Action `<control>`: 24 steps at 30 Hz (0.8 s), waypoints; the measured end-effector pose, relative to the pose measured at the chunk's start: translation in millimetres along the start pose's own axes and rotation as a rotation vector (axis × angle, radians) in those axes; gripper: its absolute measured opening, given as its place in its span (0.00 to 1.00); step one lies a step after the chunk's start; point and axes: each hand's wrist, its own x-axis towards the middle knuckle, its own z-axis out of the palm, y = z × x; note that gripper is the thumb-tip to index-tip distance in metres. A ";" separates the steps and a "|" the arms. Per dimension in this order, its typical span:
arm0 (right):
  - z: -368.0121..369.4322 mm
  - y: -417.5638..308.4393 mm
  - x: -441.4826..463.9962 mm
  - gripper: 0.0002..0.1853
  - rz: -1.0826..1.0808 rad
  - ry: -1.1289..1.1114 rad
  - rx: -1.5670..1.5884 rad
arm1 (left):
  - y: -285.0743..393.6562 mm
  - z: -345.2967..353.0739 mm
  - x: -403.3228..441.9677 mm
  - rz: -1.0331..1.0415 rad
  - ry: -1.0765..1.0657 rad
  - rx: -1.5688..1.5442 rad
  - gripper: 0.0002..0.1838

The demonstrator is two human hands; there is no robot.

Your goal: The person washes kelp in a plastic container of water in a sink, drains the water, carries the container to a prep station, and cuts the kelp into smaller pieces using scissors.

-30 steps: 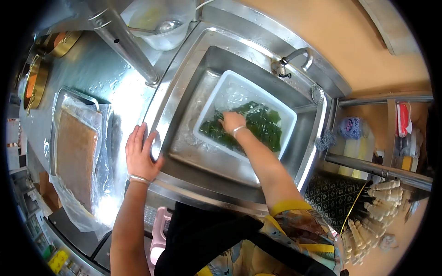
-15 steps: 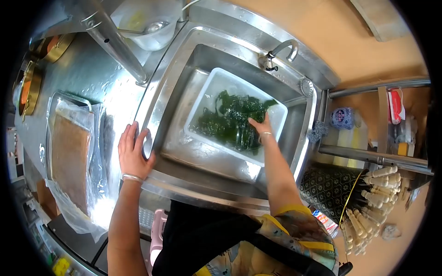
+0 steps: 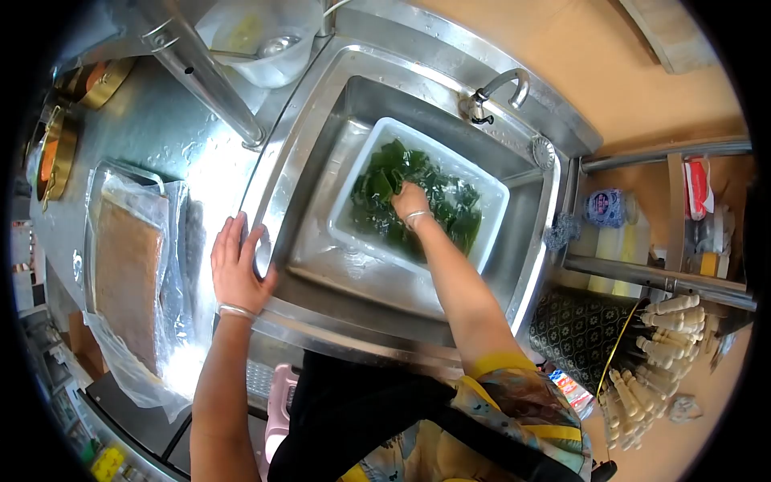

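Inside the steel sink [image 3: 317, 245] sits a white rectangular tub [image 3: 440, 156] of water with dark green leafy seaweed [image 3: 458, 207] in it. My right hand [image 3: 410, 201] is down in the tub, its fingers closed around some of the seaweed; the fingertips are partly hidden. My left hand [image 3: 238, 263] lies open on the sink's left edge, fingers a little apart, holding nothing. Each wrist wears a bangle.
A faucet [image 3: 504, 84] rises behind the sink. On the left counter lie a bagged brown slab on a tray [image 3: 124, 265] and a white bowl with a ladle [image 3: 273, 64]. A steel post [image 3: 201, 80] stands nearby. Wooden-handled sticks [image 3: 642, 377] fill a patterned holder at right.
My right hand has moved left across the tub, from its right side to near the middle, and its fingers have closed on seaweed. The seaweed has shifted. My left hand stays put.
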 end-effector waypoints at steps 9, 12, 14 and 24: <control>-18.7 -17.0 -71.7 0.41 -0.291 -0.166 -0.176 | 5.2 -0.1 1.6 -0.006 -0.006 -0.001 0.33; -24.9 1.0 -77.6 0.45 0.039 -0.369 -0.301 | 4.6 -1.1 -0.2 -0.008 -0.023 0.004 0.32; -18.1 29.2 -78.5 0.44 0.078 -0.311 -0.362 | 4.8 -0.9 0.6 0.000 -0.010 0.021 0.32; -53.2 107.9 -61.9 0.17 0.174 0.159 -0.152 | 4.2 -0.8 -0.5 0.000 -0.003 0.015 0.33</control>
